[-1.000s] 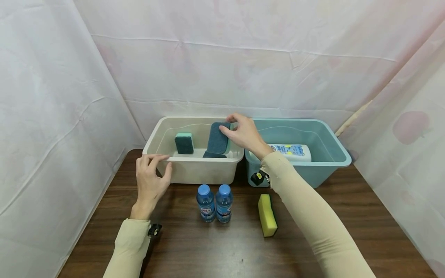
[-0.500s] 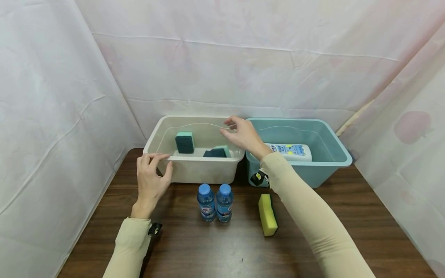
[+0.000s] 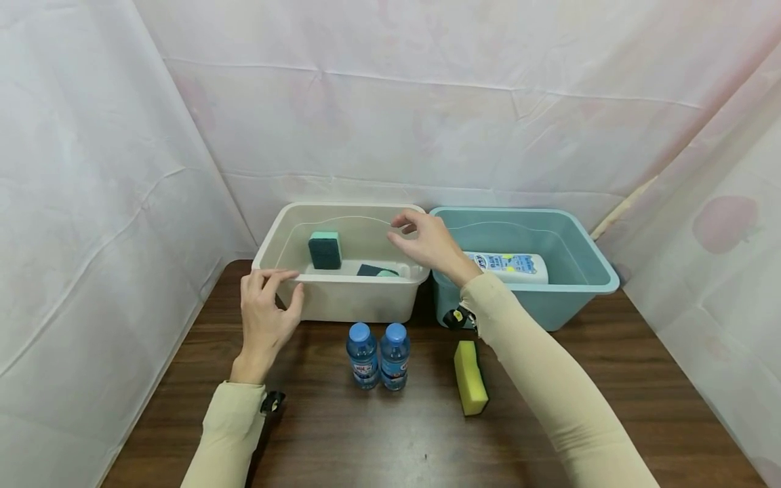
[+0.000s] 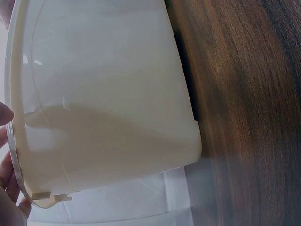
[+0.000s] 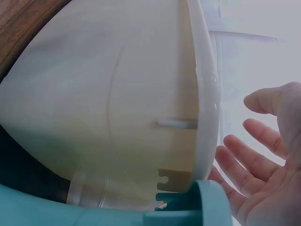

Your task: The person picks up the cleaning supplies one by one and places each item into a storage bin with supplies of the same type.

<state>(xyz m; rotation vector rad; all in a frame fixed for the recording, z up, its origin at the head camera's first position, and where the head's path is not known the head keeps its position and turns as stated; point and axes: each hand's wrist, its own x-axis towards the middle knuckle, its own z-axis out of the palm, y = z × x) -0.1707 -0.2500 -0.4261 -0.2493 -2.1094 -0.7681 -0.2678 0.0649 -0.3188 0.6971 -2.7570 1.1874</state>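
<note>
Green sponges (image 3: 369, 270) low in the beige bin (image 3: 354, 301), right of its middle: dark and pale patches just clear the front rim, rest hidden, can't tell how many pieces. Green sponge (image 3: 325, 252) in the left half of the same bin, upright, dark scrub face toward the camera, paler green on top.

Right hand (image 3: 430, 240): released, nothing in it. Over the right end of the beige bin, thumb and fingers spread apart, above those low sponges. Right wrist view agrees: thumb well clear of the fingertips, hand by the rim.

Left hand (image 3: 265, 318): grasping the beige bin's front rim near the left corner, fingers bent over the edge, thumb in front of the wall. Exact contact of the thumb can't tell.

Teal bin (image 3: 543, 308) just right of the beige one, rims about touching. White bottle (image 3: 509, 268) lies on its side in it, label up, left end behind the right arm.

In front of the beige bin: two small water bottles, left bottle (image 3: 363, 362) and right bottle (image 3: 394, 359), upright, side by side, blue caps. Yellow sponge (image 3: 468, 379) right of them, dark scrub layer on its right side. All on a brown wood-grain table (image 3: 378, 447). Pale curtain (image 3: 378, 122) behind.
</note>
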